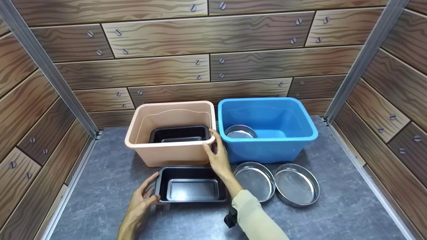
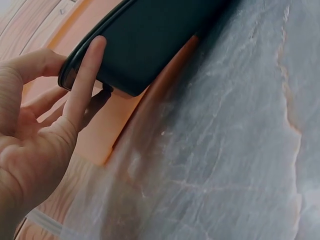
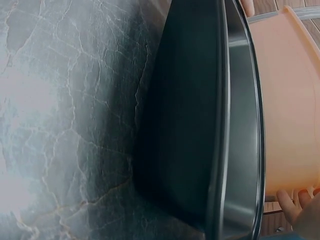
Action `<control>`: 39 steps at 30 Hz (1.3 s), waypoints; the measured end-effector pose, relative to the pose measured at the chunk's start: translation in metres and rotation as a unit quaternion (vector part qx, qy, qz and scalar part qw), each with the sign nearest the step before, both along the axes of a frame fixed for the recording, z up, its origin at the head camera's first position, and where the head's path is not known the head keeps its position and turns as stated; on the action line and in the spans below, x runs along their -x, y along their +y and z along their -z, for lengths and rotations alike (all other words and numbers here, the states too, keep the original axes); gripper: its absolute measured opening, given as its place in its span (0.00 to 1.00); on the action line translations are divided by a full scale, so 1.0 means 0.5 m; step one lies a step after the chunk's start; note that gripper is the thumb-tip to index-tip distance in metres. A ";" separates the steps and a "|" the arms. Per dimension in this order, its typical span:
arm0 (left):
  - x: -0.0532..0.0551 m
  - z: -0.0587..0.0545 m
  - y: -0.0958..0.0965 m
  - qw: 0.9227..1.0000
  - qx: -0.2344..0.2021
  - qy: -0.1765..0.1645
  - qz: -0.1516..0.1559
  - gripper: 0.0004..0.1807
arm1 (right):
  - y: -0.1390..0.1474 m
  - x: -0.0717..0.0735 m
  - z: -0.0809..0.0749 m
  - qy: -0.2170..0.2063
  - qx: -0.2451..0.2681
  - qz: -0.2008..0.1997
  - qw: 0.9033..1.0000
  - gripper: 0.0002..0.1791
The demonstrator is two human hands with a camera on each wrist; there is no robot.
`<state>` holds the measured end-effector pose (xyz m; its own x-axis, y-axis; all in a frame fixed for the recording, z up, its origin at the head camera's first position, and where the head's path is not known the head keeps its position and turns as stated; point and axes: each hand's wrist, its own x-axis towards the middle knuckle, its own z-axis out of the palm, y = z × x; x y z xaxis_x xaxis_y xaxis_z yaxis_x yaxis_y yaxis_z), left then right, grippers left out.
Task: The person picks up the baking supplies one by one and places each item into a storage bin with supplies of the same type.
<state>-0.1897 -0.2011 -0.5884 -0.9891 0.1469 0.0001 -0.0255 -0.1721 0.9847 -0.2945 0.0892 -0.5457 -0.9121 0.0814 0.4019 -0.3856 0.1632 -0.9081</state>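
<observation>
At the front of the table a black loaf pan (image 1: 192, 190) lies below a peach plastic bin (image 1: 173, 153). My left hand (image 1: 138, 201) grips the pan's left end, thumb near the front corner and fingers along the far side; the left wrist view shows that hand (image 2: 55, 110) at the pan's rim (image 2: 120, 55). My right hand (image 1: 218, 158) holds the bin's front right corner, thumb on the front of the rim and fingers over the right side. In the right wrist view its fingers (image 3: 287, 205) show beyond the pan (image 3: 200, 125). Another black loaf pan (image 1: 180, 132) sits inside the bin.
A blue bin (image 1: 267, 150) stands close on the right, with a round metal pan (image 1: 239, 131) inside at its left. Two more round pans, one (image 1: 255, 181) beside the right forearm and another (image 1: 297, 185) farther right, lie before it. Wood-patterned walls (image 1: 160, 70) enclose the table.
</observation>
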 end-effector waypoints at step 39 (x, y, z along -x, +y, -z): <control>-0.047 -0.017 -0.037 0.993 -0.072 0.042 -0.083 0.44 | -0.015 -0.051 -0.070 0.003 0.023 0.009 1.000 0.29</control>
<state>-0.1660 -0.2198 -0.5797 -0.9954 -0.0262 0.0923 0.0958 -0.3063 0.9471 -0.2690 0.0818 -0.5108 -0.9078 0.1170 0.4028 -0.3884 0.1281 -0.9125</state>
